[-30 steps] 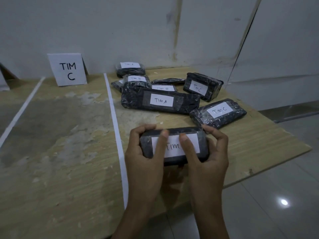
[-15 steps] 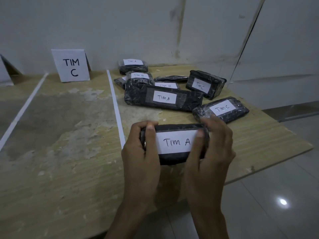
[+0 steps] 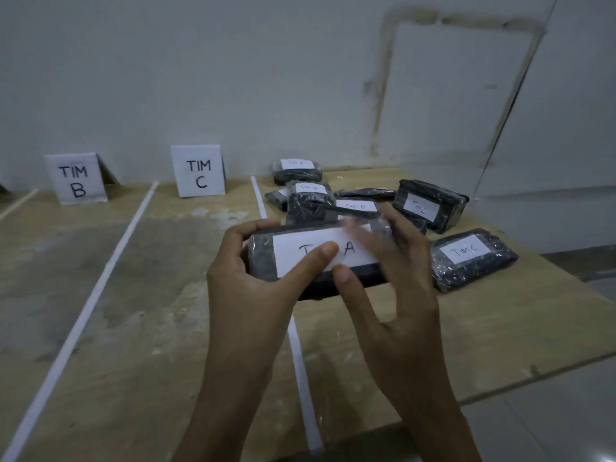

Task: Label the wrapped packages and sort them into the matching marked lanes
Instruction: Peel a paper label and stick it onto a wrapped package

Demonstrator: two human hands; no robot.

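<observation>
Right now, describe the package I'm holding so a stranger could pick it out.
On the table, black wrapped packages cluster right of the TIM C sign. Your package is in front of them, gripped by your left hand: the only one lifted, its label ending in A.

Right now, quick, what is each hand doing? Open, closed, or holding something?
Left hand: fingers curled round the TIM A package, holding it.
Right hand: blurred at the package's right end; cannot tell if it grips.
</observation>
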